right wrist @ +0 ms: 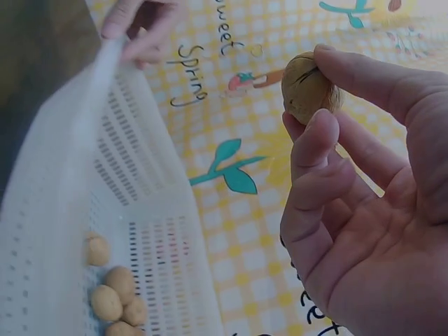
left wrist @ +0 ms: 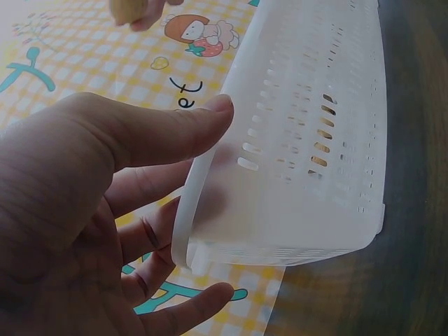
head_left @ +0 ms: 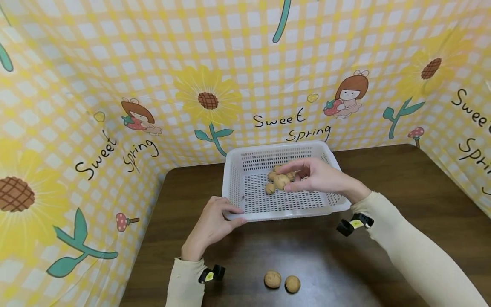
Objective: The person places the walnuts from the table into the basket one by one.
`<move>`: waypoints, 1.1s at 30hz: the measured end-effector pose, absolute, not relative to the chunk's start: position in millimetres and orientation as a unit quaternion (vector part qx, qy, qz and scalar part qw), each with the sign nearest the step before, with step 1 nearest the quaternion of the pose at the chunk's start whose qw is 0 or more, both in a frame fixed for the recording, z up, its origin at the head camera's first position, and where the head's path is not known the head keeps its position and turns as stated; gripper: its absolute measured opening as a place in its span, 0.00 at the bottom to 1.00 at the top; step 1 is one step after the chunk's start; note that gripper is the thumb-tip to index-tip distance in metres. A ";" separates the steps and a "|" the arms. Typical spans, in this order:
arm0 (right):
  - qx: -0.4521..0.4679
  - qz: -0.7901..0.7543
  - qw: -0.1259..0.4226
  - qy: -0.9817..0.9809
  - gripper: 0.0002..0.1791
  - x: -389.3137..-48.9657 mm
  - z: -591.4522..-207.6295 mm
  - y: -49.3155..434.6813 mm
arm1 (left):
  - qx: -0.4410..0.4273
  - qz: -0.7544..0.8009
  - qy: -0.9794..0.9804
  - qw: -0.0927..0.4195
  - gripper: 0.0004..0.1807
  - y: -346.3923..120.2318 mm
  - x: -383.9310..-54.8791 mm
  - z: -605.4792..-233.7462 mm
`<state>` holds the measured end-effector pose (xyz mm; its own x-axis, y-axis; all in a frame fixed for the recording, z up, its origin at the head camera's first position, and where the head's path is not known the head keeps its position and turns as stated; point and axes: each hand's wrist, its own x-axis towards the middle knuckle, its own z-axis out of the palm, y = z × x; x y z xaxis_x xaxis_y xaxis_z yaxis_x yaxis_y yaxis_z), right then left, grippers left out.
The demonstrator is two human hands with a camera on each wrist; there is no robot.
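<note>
A walnut (right wrist: 306, 87) is pinched between the thumb and fingers of my right hand (head_left: 316, 175), which is above the white plastic basket (head_left: 289, 215). Several more walnuts (right wrist: 107, 302) lie together on the basket's slotted floor, partly hidden by that hand in the head view. At the basket's near left corner, my left hand (head_left: 215, 219) grips the rim. The left wrist view shows the thumb on one side of the rim (left wrist: 210, 157) and fingers on the other.
Two walnuts (head_left: 272, 279) lie side by side on the dark wooden table (head_left: 238, 256), in front of the basket. A yellow checked cloth (head_left: 261, 81) with printed flowers hangs behind the table and along its sides.
</note>
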<state>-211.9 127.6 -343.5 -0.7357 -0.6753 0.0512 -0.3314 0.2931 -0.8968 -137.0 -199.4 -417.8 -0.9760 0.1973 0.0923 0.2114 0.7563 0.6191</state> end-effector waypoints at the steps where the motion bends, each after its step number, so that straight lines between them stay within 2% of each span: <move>1: -0.316 -0.504 0.174 0.784 0.25 -215.3 -341.5 126.9 | -0.110 -0.331 -0.937 0.011 0.08 -199.4 -137.3 -418.0; 6: -0.291 -0.517 0.184 0.784 0.26 -231.5 -337.2 124.0 | -0.108 -0.332 -0.937 0.009 0.08 -200.0 -137.9 -419.3; 16: -0.226 -0.492 0.164 0.825 0.30 -265.7 -342.5 123.8 | -0.110 -0.330 -0.937 0.014 0.08 -200.0 -137.2 -417.9; 26: -0.169 -0.431 0.134 0.876 0.32 -299.9 -365.0 127.6 | -0.103 -0.332 -0.938 0.015 0.07 -201.2 -136.7 -417.6; 33: -0.165 -0.411 0.122 0.888 0.28 -315.4 -390.0 133.3 | -0.108 -0.337 -0.935 0.014 0.08 -200.3 -136.7 -418.8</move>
